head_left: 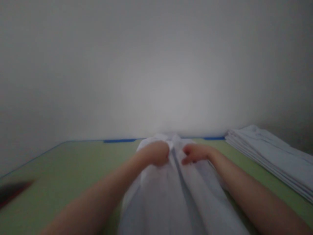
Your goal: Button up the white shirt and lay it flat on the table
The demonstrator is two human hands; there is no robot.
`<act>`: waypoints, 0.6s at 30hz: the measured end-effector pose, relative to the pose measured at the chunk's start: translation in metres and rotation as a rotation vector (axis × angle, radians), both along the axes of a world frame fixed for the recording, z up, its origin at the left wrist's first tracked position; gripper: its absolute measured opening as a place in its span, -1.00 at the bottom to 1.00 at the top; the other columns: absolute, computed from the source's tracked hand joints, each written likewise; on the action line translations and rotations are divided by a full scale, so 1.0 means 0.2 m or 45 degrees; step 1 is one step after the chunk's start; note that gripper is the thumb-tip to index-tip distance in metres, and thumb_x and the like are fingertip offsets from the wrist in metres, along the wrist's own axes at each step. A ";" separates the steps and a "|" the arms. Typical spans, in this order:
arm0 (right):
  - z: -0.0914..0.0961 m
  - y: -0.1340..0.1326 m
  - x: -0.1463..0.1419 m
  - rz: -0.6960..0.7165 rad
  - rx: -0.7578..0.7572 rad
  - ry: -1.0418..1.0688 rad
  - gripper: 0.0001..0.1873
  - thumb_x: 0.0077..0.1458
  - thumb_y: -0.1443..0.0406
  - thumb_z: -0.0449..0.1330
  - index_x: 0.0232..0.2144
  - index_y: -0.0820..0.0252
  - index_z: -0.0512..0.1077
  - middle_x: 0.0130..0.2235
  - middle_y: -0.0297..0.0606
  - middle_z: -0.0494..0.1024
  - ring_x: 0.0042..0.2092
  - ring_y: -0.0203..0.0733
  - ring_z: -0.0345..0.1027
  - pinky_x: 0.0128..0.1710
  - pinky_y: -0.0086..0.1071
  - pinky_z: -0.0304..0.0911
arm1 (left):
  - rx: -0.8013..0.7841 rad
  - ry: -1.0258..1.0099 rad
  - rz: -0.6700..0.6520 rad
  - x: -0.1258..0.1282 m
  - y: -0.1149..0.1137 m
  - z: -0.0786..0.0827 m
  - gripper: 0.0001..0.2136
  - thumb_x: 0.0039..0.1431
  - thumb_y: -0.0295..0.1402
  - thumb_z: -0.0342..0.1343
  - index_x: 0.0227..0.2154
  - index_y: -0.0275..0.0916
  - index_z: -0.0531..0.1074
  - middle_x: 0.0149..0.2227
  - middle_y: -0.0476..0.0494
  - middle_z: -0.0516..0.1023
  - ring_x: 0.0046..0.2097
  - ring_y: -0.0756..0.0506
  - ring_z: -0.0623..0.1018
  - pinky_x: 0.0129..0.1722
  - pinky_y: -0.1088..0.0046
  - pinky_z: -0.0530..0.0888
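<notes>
A white garment (158,192) lies lengthwise in front of me, its front parted by a long gap running towards me. My left hand (160,153) is closed in a fist at the left edge of that gap, gripping the cloth near the far end. Across the gap, my right hand (194,153) has its fingers bent around the right edge, with white cloth between thumb and fingers. Blur hides the exact finger contact. The garment's near end runs out of view at the bottom.
A green tabletop (80,169) with a blue rim (119,141) meets a plain pale wall (156,65). On the right lies a stack of folded white cloth (274,153). A blurred dark and red object (13,192) is at the left edge.
</notes>
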State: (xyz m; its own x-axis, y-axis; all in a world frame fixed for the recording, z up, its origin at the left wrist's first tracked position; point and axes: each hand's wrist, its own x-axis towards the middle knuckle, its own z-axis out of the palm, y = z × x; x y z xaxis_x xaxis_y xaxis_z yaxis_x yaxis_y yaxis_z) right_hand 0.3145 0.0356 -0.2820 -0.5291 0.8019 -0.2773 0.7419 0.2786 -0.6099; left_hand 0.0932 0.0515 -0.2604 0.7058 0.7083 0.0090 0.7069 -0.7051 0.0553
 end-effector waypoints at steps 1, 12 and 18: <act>0.00 0.00 0.00 0.007 -0.019 -0.034 -0.76 -0.12 0.17 0.23 -0.48 0.28 0.44 -0.57 -0.38 0.43 -0.57 -0.40 0.24 -0.60 -0.55 0.10 | 0.026 -0.001 0.047 0.00 -0.02 -0.06 -0.85 -0.08 -0.35 0.10 -0.51 -0.28 0.53 -0.45 -0.22 0.54 -0.33 -0.13 0.51 -0.29 0.40 0.37; -0.09 -0.17 0.07 -0.063 -0.055 -0.081 -0.70 -0.05 0.12 0.16 -0.51 0.27 0.47 -0.56 -0.33 0.47 -0.56 -0.37 0.27 -0.57 -0.52 0.09 | 0.004 -0.013 0.089 -0.06 -0.05 -0.21 -0.76 0.03 -0.33 -0.01 -0.53 -0.27 0.53 -0.49 -0.23 0.53 -0.43 -0.12 0.49 -0.36 0.40 0.35; -0.15 -0.24 0.02 -0.182 0.403 -0.207 -0.80 -0.10 0.24 0.17 -0.62 0.26 0.42 -0.65 -0.40 0.34 -0.57 -0.41 0.13 -0.56 -0.50 -0.06 | 0.099 -0.040 0.097 -0.06 -0.09 -0.28 -0.80 -0.01 -0.41 -0.02 -0.52 -0.30 0.51 -0.45 -0.27 0.53 -0.41 -0.11 0.48 -0.39 0.42 0.34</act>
